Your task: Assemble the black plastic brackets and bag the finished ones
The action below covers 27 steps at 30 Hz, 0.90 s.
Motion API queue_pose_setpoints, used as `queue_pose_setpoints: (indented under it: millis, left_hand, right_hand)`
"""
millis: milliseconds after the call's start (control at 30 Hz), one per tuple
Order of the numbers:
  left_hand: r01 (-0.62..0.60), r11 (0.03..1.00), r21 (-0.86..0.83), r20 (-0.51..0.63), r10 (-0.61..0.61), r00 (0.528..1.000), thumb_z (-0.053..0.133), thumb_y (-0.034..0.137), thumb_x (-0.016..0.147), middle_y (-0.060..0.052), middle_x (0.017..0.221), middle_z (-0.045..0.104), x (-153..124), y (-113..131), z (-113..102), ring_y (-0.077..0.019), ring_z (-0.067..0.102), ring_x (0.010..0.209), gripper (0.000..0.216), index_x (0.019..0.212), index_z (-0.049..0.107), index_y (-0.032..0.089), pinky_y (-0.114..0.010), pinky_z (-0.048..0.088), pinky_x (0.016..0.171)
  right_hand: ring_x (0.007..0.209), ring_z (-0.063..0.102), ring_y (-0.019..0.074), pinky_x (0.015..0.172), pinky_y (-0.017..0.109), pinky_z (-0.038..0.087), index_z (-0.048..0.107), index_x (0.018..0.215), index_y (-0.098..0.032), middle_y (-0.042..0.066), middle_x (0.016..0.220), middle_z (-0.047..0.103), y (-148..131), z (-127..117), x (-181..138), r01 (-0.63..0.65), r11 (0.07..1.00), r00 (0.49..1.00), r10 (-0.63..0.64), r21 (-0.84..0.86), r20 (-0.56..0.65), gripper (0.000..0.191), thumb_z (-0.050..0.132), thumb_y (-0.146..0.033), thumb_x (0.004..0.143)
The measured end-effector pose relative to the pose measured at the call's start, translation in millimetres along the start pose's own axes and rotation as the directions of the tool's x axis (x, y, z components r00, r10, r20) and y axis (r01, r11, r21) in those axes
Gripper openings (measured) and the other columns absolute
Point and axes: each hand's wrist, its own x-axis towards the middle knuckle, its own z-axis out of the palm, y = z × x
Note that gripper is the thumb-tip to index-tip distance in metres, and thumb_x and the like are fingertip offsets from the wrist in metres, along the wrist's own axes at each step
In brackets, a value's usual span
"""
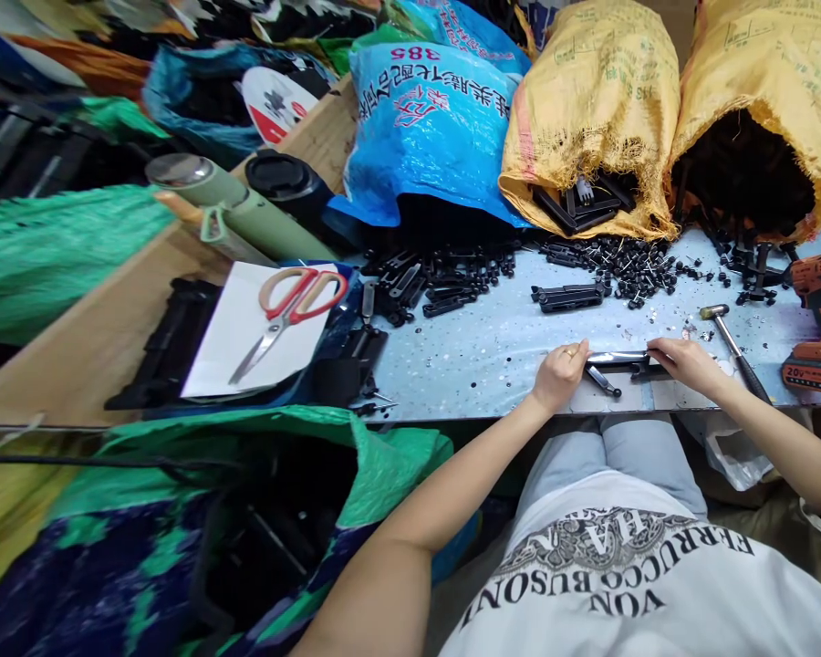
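Near the front edge of the light blue table (465, 365), my two hands hold a black bar-shaped plastic part (618, 358) by its ends. My left hand (561, 372) pinches its left end, a ring on one finger. My right hand (688, 362) grips the right end, its fingers partly hiding that side. A short black arm with a rounded tip (603, 381) slants out below the bar; whether it is joined to it I cannot tell. Right of my right hand lies a hammer (735, 347) with a black handle. Behind the bar is a black folded-looking part (567, 297).
An orange cordless drill (817, 319) stands at the right. Small black pieces with metal pins (633, 269) and black arms (444, 278) lie at the back, before a blue sack (431, 137) and yellow sacks (592, 100). Scissors (291, 310) rest on white paper (212, 356) at left.
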Motion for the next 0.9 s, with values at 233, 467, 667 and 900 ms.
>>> queue_pose_setpoints:
  millis: [233,467,667,900]
  left_hand:
    - [-0.030,0.999,-0.024,0.137,0.033,0.990,0.051,0.040,0.088,-0.014,0.114,0.060,21,39,-10,-0.0280,0.051,0.113,0.041,0.120,0.051,0.015,-0.044,0.036,0.095]
    - [0.077,0.989,-0.128,0.466,-0.008,0.885,0.059,0.059,0.075,-0.012,0.104,0.059,49,66,12,-0.0274,0.052,0.100,0.058,0.110,0.053,0.013,-0.038,0.036,0.083]
    - [0.176,0.978,-0.112,0.453,-0.108,0.885,0.062,0.051,0.077,-0.011,0.103,0.059,44,67,19,-0.0268,0.051,0.102,0.048,0.108,0.054,0.015,-0.037,0.037,0.080]
    - [0.143,0.979,-0.148,0.419,-0.069,0.905,0.062,0.048,0.078,-0.013,0.104,0.059,41,71,20,-0.0270,0.052,0.101,0.048,0.110,0.054,0.014,-0.037,0.038,0.081]
  right_hand:
    - [0.097,0.062,0.0201,0.084,0.035,0.051,0.045,0.133,-0.025,0.008,0.113,0.064,24,25,-21,0.152,0.976,0.986,-0.139,0.154,-0.093,0.046,0.050,-0.039,0.090]
    - [0.078,0.059,0.0192,0.070,0.031,0.049,0.044,0.136,-0.022,0.007,0.084,0.063,42,46,-29,0.181,0.982,0.977,-0.172,0.061,-0.129,0.050,0.051,-0.040,0.089]
    - [0.075,0.057,0.0179,0.067,0.028,0.046,0.048,0.132,-0.019,0.007,0.082,0.063,53,37,-24,0.228,0.972,0.974,-0.227,-0.063,0.022,0.053,0.049,-0.049,0.088]
    - [0.078,0.055,0.0182,0.069,0.029,0.045,0.050,0.131,-0.018,0.008,0.082,0.062,55,34,-17,0.339,0.937,0.939,-0.331,-0.085,0.092,0.048,0.043,-0.045,0.092]
